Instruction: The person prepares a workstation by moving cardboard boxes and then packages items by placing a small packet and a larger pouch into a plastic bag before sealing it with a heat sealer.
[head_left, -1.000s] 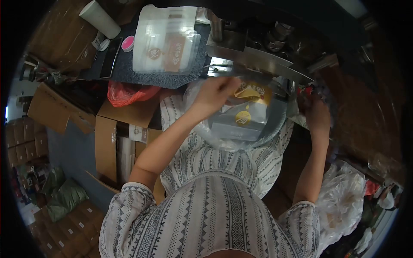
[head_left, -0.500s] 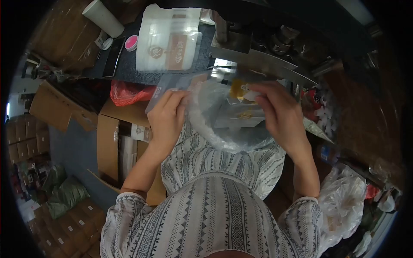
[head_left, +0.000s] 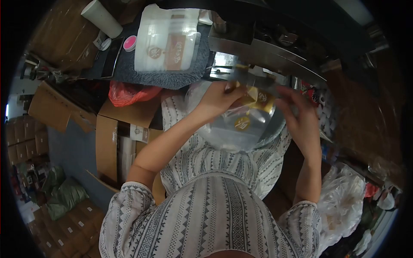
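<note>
My left hand is closed on the upper edge of a clear plastic bag with gold print, its thumb and fingers pinching the film. The bag hangs over my lap, in front of a crumpled larger clear plastic bag. Just right of the printed bag is my right hand, fingers apart, slightly curled and partly blurred, with nothing visible in them. Beyond both hands lies the bright metal plate of a machine.
A stack of printed clear bags lies on a dark cloth. Beside it are a pink-topped round tub, a phone and a white cup. An opened carton stands left; a white plastic sack sits right.
My left hand has moved right, onto the gold-printed bag. My right hand has shifted right, away from that bag. The printed bag now shows more fully, and the film on the left is gone.
</note>
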A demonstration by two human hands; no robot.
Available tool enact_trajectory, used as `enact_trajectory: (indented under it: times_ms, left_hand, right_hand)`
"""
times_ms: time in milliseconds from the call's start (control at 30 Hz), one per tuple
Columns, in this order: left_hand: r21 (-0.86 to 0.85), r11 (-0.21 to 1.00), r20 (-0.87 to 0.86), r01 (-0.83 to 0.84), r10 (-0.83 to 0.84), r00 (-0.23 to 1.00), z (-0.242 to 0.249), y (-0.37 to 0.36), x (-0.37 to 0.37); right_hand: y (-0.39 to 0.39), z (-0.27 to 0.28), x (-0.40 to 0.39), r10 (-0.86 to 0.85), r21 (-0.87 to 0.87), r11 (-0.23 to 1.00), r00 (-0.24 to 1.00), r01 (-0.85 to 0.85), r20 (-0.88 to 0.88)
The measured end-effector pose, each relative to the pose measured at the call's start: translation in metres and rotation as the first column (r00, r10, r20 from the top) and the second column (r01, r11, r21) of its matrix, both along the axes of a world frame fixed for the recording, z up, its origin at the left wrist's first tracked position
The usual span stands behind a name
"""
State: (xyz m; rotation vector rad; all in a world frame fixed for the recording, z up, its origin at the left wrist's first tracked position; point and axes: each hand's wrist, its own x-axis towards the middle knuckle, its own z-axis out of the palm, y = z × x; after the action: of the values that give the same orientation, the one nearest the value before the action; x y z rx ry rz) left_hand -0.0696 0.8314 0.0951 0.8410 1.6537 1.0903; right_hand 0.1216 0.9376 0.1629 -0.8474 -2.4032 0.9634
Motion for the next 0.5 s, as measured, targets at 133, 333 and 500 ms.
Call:
enact_trajectory:
  times_ms: [133,333,500]
  left_hand:
    - [-0.049,0.981,0.429,-0.188,0.191,0.883,-0.004,0.011,0.002]
    - [0.189,0.979,-0.603,-0.08,0.18,0.777,0.001,-0.019,-0.126]
    - [0.142,0.983,-0.968,-0.116,0.114,-0.225,-0.059,-0.023,-0.217]
  right_hand:
    - [0.044,-0.025,0.039,-0.454,0.454,0.848,0.815,0.272,0.361]
    - [0.073,-0.06,0.076,-0.532,0.557,0.793,0.724,0.245,0.439]
    - [0.065,-0.053,0.054,-0.435,0.465,0.841,0.856,0.277,0.279]
